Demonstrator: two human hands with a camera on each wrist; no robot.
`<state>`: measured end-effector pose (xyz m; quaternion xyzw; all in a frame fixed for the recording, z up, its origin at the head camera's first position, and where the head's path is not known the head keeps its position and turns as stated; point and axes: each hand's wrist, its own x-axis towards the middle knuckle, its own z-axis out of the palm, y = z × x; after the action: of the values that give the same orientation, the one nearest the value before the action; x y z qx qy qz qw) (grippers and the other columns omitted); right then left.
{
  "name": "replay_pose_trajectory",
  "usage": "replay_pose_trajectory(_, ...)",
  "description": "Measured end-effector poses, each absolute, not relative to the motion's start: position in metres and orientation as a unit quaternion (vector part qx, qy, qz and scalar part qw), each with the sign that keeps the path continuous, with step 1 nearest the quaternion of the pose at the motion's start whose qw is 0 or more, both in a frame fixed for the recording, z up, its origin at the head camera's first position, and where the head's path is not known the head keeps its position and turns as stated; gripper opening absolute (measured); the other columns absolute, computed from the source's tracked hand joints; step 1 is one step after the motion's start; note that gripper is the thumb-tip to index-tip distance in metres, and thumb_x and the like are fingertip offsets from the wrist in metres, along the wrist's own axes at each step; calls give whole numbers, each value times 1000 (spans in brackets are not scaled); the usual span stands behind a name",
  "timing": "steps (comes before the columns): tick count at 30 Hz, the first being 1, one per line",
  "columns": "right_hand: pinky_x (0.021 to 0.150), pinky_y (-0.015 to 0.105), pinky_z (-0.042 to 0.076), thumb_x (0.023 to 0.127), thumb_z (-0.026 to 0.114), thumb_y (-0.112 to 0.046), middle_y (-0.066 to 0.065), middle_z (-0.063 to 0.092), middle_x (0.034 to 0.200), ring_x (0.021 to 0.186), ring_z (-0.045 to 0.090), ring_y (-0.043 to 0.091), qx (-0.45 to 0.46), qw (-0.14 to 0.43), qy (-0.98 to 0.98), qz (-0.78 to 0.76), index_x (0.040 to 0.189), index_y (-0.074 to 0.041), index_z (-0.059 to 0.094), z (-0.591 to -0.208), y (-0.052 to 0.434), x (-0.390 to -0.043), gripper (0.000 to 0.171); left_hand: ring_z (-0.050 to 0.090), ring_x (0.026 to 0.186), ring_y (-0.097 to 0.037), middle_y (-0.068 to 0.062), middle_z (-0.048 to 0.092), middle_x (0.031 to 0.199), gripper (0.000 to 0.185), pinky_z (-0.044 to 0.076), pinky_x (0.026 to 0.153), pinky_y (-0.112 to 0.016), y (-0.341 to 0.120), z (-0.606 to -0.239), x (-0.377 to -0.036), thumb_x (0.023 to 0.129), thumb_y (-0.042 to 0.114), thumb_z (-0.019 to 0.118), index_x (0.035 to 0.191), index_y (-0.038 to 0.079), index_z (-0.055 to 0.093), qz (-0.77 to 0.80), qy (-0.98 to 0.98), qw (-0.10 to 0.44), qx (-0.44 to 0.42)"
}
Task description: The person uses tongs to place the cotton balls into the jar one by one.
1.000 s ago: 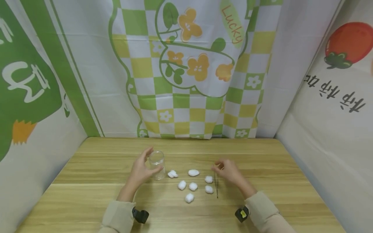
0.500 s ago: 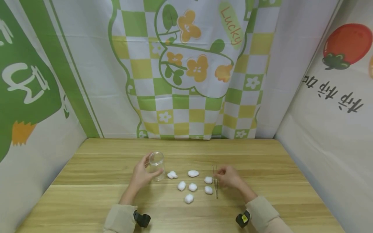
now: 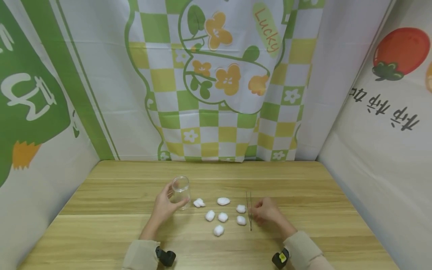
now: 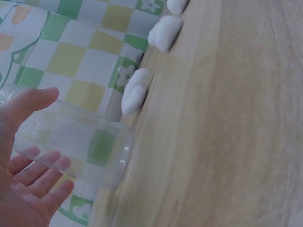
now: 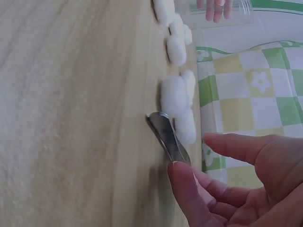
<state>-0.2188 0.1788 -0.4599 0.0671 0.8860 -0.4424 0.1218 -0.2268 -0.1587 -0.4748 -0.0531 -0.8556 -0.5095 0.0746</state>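
In the head view a clear glass jar point(image 3: 181, 187) stands upright on the left of the table. My left hand point(image 3: 164, 206) holds it from the side; in the left wrist view the thumb point(image 4: 35, 101) lies over one side and the fingers curl behind it. Metal tweezers point(image 3: 250, 221) lie on the table to the right, tips pointing away. My right hand point(image 3: 266, 210) is beside them. In the right wrist view one fingertip point(image 5: 182, 170) touches the tweezers, while another digit stands apart from it. Several white cotton balls point(image 3: 223, 217) lie between the hands.
The wooden table point(image 3: 216, 255) ends at the back against a checked curtain point(image 3: 209, 127). Fabric panels hang at both sides. One cotton ball point(image 3: 199, 203) sits just right of the jar, and another point(image 3: 241, 220) close left of the tweezers.
My right hand has moved toward me along the tweezers, from their far tips to about their middle. The left index finger has come down behind the jar. The cotton balls have not moved.
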Motion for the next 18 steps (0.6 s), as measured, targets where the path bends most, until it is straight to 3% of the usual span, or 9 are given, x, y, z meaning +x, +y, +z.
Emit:
replay_pose_trajectory(10, 42, 21, 53, 74, 77, -1, 4, 59, 54, 44, 54, 10, 91, 96, 870, -474, 71, 3, 63, -469, 171, -216, 14, 42, 136, -46, -29, 48, 141, 68, 36, 116, -56, -156, -482, -227, 80, 18, 78, 135, -3, 43, -553, -832, 49, -21)
replay_pose_trajectory(18, 40, 18, 48, 69, 83, -9, 1, 60, 49, 41, 54, 7, 99, 69, 901, -417, 61, -3, 63, -471, 168, -219, 23, 41, 137, -46, -28, 47, 142, 70, 35, 118, -56, -154, -485, -228, 80, 14, 77, 137, -4, 41, -564, -824, 50, -15)
